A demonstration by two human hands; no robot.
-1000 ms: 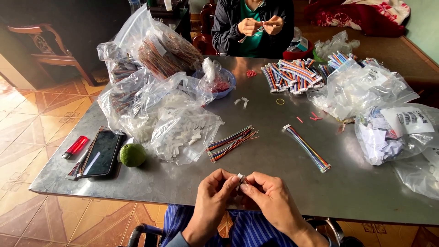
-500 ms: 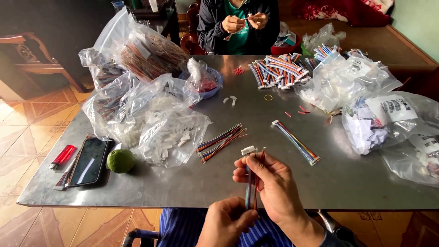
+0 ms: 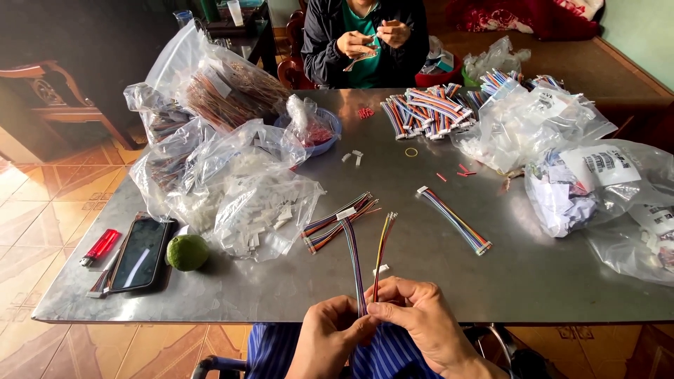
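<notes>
**Mia:** What is on the grey tabletop?

**Ben:** Lots of clear plastic bags on the left side, full of small white bits and wires. More bags sit on the right. A green lime lies by a black phone, and a red lighter is just beside the phone.

**Mia:** Is anything near the hands?

**Ben:** A bunch of colourful wires lies in the middle, and a flat striped cable lies to the right of it. A big pile of striped cables sits at the far side. Another person sits there too, busy with something small.

**Mia:** What do the hands hold?

**Ben:** The left hand is curled shut around the bottom of two thin wire bundles. The right hand is closed on them too, fingers pinching right next to the left one. The bundles stick up from the hands and reach out over the front of the tabletop, one tipped with a white plug
</notes>
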